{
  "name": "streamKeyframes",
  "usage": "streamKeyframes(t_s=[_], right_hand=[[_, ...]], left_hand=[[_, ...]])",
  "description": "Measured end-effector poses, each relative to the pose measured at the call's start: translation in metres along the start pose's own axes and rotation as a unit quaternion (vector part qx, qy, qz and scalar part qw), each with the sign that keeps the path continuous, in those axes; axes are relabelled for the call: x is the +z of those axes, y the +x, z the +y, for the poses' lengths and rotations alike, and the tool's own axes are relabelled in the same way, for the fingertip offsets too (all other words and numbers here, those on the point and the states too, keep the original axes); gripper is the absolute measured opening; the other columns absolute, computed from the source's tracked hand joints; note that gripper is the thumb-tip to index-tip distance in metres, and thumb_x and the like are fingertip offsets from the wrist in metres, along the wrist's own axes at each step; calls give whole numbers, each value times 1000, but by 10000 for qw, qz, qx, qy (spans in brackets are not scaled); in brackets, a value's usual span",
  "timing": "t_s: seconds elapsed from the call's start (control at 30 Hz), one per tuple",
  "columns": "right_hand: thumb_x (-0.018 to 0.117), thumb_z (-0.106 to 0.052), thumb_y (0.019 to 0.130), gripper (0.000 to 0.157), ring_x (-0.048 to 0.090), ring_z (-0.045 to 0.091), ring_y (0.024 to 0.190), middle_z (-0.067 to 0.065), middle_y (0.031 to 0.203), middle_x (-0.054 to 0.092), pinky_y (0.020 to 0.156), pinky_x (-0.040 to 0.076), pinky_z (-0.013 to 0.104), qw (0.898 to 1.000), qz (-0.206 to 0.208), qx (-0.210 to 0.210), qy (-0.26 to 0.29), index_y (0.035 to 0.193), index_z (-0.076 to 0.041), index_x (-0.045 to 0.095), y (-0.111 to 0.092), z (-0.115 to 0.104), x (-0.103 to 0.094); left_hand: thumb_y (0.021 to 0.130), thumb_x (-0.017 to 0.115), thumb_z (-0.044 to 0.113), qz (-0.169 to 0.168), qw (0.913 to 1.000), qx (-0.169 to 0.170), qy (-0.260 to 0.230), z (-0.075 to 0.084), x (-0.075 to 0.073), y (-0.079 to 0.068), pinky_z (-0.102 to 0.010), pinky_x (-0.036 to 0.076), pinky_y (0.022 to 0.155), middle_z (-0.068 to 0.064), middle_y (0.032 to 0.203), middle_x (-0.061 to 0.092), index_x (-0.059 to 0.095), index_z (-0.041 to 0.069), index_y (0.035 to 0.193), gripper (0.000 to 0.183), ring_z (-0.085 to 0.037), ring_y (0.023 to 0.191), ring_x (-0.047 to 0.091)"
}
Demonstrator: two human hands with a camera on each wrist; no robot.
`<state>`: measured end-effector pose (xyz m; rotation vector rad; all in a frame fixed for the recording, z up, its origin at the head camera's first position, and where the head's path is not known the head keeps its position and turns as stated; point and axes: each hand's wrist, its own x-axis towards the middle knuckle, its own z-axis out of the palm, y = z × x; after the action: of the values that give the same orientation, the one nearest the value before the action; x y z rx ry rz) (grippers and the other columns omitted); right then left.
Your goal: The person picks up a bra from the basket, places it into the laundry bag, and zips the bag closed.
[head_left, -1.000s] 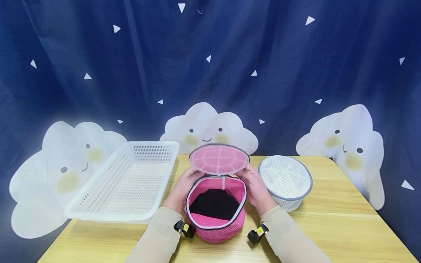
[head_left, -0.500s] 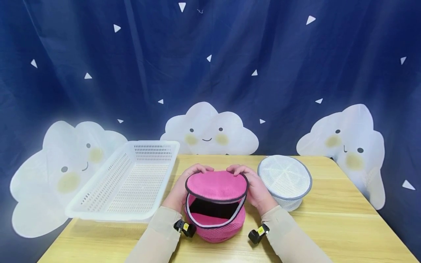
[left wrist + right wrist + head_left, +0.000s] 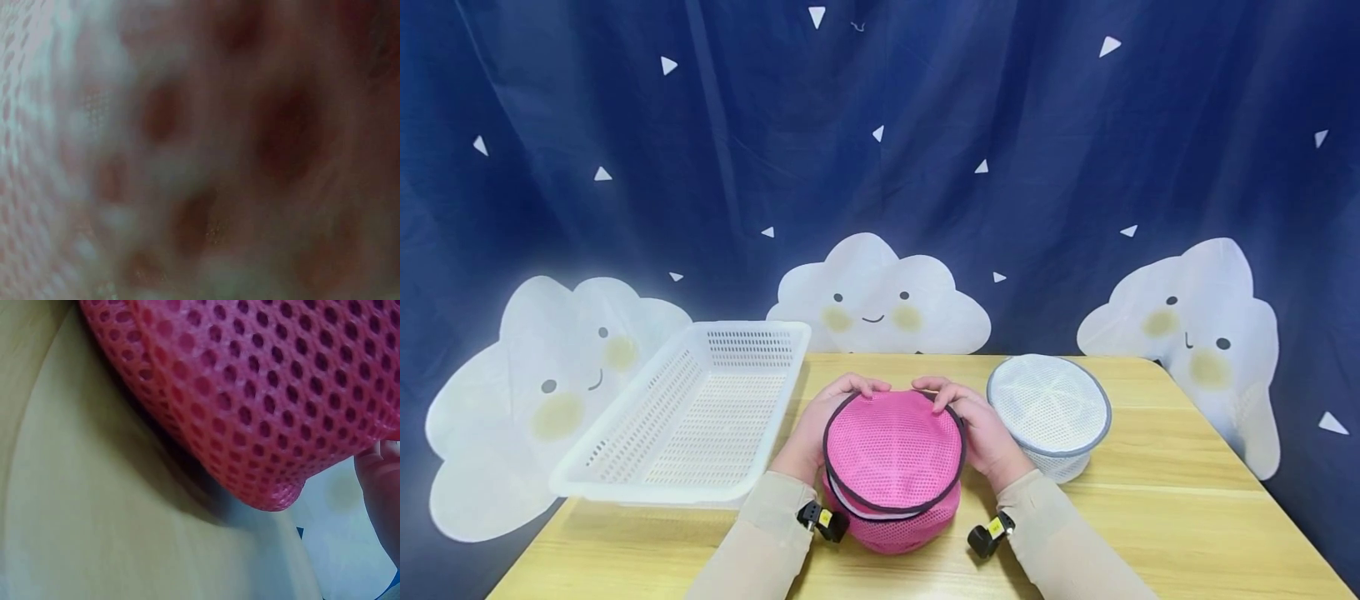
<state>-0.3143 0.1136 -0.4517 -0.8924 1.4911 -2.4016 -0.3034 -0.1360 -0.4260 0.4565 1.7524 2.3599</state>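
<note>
A round pink mesh bag [image 3: 895,533] with black and white edging stands on the table between the two hands. Its round mesh lid [image 3: 895,450] lies over the opening, with a narrow gap at the front left where the white rim shows. The left hand [image 3: 822,425] holds the bag's far left edge, fingertips on the lid. Opposite it, the right hand [image 3: 981,425] grips the far right edge, fingers bent over the lid. Pink mesh [image 3: 269,387] fills much of the right wrist view, fingers [image 3: 378,481] at its right. Blurred mesh close to the lens [image 3: 219,156] fills the left wrist view.
A white perforated plastic basket [image 3: 561,483] stands on the left of the wooden table [image 3: 1195,517]. Right of the right hand is a round white mesh bag [image 3: 1048,408] with grey edging. A dark blue curtain [image 3: 880,192] with clouds hangs behind the table.
The lid, raised behind the bag a second ago, has swung forward and down over the opening, hiding the black interior. Both hands' fingertips have come up over its far edge.
</note>
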Motion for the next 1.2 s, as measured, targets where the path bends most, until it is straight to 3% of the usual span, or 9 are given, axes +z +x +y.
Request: streamKeyframes(t_s=[0.17, 0.3, 0.5, 0.63, 0.87, 1.03, 1.2], right_hand=[[38, 3, 93, 37, 59, 27, 122, 16, 137, 55, 95, 51, 34, 9999, -51, 82, 132, 84, -15, 70, 0, -1, 0], [42, 0, 94, 34, 58, 28, 124, 15, 136, 58, 95, 51, 33, 9999, 11, 154, -64, 83, -16, 70, 0, -1, -1], [43, -4, 97, 32, 57, 29, 125, 15, 134, 60, 95, 50, 34, 9990, 57, 125, -422, 84, -18, 70, -1, -3, -2], [44, -6, 100, 33, 58, 29, 124, 13, 132, 62, 95, 51, 34, 9985, 60, 149, -529, 84, -18, 70, -1, -4, -2], [42, -2, 97, 33, 57, 31, 123, 17, 131, 61, 93, 52, 34, 9971, -126, 436, -604, 87, -16, 70, 0, -5, -5], [44, -9, 100, 29, 58, 31, 123, 17, 128, 64, 98, 49, 34, 9922, -129, 843, -906, 109, -4, 70, 2, -5, -5], [46, -18, 105, 35, 59, 26, 120, 11, 124, 67, 97, 49, 34, 9829, -199, 1438, -1134, 126, 3, 64, 2, -6, -6]], left_hand=[[104, 52, 36, 300, 9984, -357, 333, -2, -2, -1, -43, 43, 105, -13, 129, 66, 67, 9, 119, 34, -30, 123, 58], [103, 51, 46, 240, 9967, -747, 190, -4, -4, -1, -45, 43, 102, -11, 131, 65, 65, 9, 125, 46, -29, 123, 58], [105, 52, 29, -635, 9940, -634, 626, -8, -7, 2, -37, 49, 89, -9, 118, 65, 62, 8, 122, 29, -24, 105, 61], [104, 55, 21, -1015, 9888, -889, 636, -10, -7, 3, -34, 54, 82, -8, 112, 67, 62, 9, 122, 23, -21, 96, 65], [101, 59, 17, -1129, 9835, -1196, 758, -11, -2, 3, -32, 55, 76, -8, 110, 67, 63, 10, 121, 22, -20, 90, 66], [100, 58, 17, -1125, 9825, -1216, 847, -11, 0, 2, -32, 53, 77, -7, 111, 66, 64, 11, 119, 20, -20, 90, 64], [99, 58, 16, -1235, 9806, -1134, 1020, -10, 2, 1, -34, 52, 81, -8, 114, 65, 65, 12, 117, 20, -21, 94, 63]])
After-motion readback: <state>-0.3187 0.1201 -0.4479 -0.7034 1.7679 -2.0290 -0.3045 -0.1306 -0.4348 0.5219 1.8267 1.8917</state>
